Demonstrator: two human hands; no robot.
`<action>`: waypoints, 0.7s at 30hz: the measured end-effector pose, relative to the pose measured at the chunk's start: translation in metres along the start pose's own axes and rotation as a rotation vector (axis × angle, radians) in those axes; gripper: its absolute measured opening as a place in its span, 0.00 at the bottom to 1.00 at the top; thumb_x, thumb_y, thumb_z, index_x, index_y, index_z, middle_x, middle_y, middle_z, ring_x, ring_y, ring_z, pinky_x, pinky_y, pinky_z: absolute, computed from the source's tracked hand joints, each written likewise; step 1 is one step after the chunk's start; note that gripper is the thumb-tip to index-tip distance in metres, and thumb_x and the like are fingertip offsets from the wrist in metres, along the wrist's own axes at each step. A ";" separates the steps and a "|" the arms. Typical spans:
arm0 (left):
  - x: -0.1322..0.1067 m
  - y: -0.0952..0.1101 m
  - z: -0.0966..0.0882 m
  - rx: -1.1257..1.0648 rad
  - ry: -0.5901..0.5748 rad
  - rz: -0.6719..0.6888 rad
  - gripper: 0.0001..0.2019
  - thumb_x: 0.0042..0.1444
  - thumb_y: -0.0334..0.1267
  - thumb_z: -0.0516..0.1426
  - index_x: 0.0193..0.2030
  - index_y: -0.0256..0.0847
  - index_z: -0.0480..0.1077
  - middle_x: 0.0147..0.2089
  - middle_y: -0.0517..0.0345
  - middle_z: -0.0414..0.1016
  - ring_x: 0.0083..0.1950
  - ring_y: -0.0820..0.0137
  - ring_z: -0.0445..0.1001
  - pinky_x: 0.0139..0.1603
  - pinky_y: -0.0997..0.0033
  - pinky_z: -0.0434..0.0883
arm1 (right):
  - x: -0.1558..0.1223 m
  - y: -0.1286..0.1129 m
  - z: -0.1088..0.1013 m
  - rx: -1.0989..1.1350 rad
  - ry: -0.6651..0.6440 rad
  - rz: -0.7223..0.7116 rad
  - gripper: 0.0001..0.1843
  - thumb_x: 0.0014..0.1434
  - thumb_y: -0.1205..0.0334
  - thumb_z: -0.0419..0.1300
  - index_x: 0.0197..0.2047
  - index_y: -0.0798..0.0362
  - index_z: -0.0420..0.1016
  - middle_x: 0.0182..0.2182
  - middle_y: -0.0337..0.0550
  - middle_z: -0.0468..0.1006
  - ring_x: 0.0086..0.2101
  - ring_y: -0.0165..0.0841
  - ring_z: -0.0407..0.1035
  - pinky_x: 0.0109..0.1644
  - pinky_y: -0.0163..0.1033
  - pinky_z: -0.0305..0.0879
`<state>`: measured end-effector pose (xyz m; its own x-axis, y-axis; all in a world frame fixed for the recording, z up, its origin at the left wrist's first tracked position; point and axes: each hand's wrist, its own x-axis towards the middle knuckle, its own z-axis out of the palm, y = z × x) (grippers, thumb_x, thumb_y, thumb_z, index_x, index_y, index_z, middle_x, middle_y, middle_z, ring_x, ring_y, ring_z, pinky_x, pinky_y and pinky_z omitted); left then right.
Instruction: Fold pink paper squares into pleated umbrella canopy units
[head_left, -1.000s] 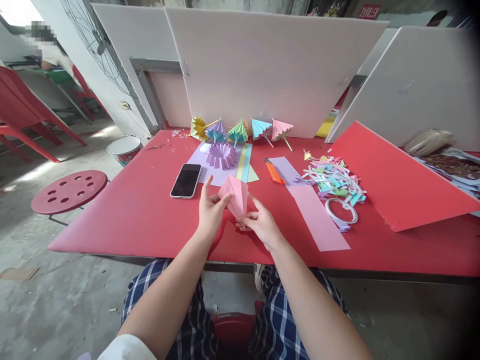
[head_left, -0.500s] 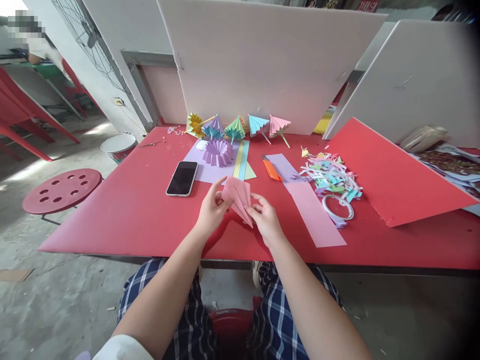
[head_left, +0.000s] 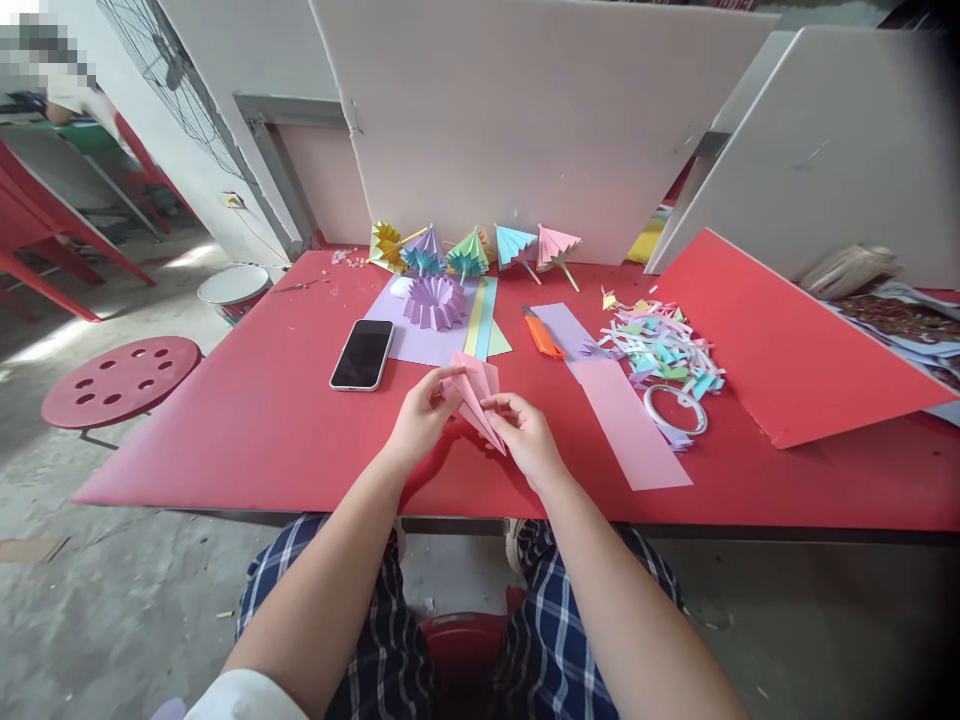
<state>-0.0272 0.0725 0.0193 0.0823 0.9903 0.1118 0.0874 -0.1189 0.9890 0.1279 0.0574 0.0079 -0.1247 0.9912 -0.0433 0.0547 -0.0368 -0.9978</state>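
Observation:
Between my hands, just above the red tabletop point(head_left: 300, 440), is a folded piece of pink paper point(head_left: 478, 385), creased lengthwise and narrowing to a point toward me. My left hand point(head_left: 421, 415) pinches its left edge with thumb and fingers. My right hand point(head_left: 526, 435) grips the lower right side, fingertips on the creases. Beyond them a pleated purple paper ring point(head_left: 435, 303) rests on purple sheets point(head_left: 409, 345). Further back stand several small folded paper umbrellas, including a blue one point(head_left: 515, 245) and a pink one point(head_left: 556, 245).
Left of my hands lies a phone point(head_left: 362, 355). To the right are an orange utility knife point(head_left: 543, 333), pink paper strip point(head_left: 630, 425), paper scraps point(head_left: 660, 345), a tape roll point(head_left: 676, 409) and a slanted red board point(head_left: 795, 350). White boards point(head_left: 525, 120) stand behind. A person is at far left.
My right fingers have moved slightly up and left across the pink paper, and its left part looks more folded over. My left hand keeps its pinch.

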 end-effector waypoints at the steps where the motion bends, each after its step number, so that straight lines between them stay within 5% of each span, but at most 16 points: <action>1: 0.000 -0.001 0.000 -0.004 0.003 -0.001 0.16 0.50 0.37 0.54 0.47 0.42 0.67 0.31 0.61 0.64 0.31 0.74 0.64 0.32 0.72 0.71 | 0.000 0.000 0.000 0.007 -0.005 0.007 0.11 0.51 0.54 0.55 0.37 0.48 0.70 0.31 0.39 0.71 0.27 0.30 0.67 0.26 0.37 0.70; 13: -0.002 0.004 0.001 -0.179 0.030 -0.052 0.07 0.51 0.42 0.53 0.33 0.42 0.62 0.34 0.62 0.63 0.32 0.76 0.64 0.30 0.75 0.70 | 0.000 -0.002 0.002 -0.004 0.009 0.011 0.14 0.49 0.52 0.59 0.38 0.48 0.71 0.34 0.40 0.72 0.28 0.29 0.67 0.26 0.35 0.69; 21: 0.000 0.001 0.000 -0.171 0.049 -0.070 0.10 0.49 0.39 0.53 0.39 0.42 0.65 0.43 0.58 0.67 0.36 0.74 0.67 0.31 0.74 0.70 | 0.000 0.000 0.001 0.047 -0.007 0.011 0.15 0.48 0.53 0.60 0.40 0.48 0.70 0.36 0.39 0.70 0.24 0.25 0.64 0.25 0.34 0.69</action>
<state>-0.0267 0.0723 0.0204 0.0334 0.9985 0.0426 -0.0792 -0.0399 0.9961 0.1270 0.0578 0.0075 -0.1316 0.9898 -0.0545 0.0094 -0.0538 -0.9985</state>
